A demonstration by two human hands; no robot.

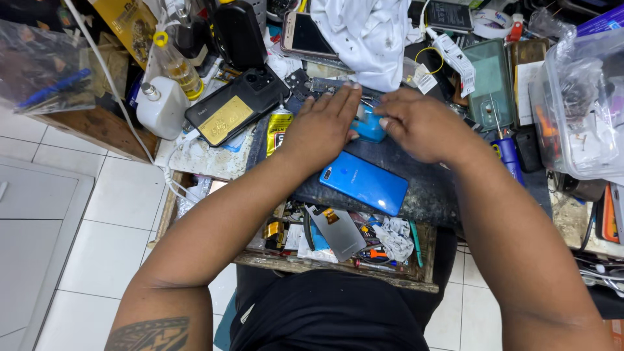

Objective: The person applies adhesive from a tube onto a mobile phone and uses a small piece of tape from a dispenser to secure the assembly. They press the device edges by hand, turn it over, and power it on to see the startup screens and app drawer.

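Clearly, in the head view, we see both hands pressed down on a small light-blue part [370,127] at the far middle of the dark work mat [429,185]. Our left hand [322,127] lies flat over its left edge, fingers extended, not curled around anything; our right hand [419,123] pinches its right edge with bent fingertips. A blue phone back [364,182] lies just near of the hands, apart from them. We judge that a slip could shove the part into the crowded clutter beyond, or our left forearm could nudge the blue phone back toward the mat's near edge and the open drawer [338,260] below.
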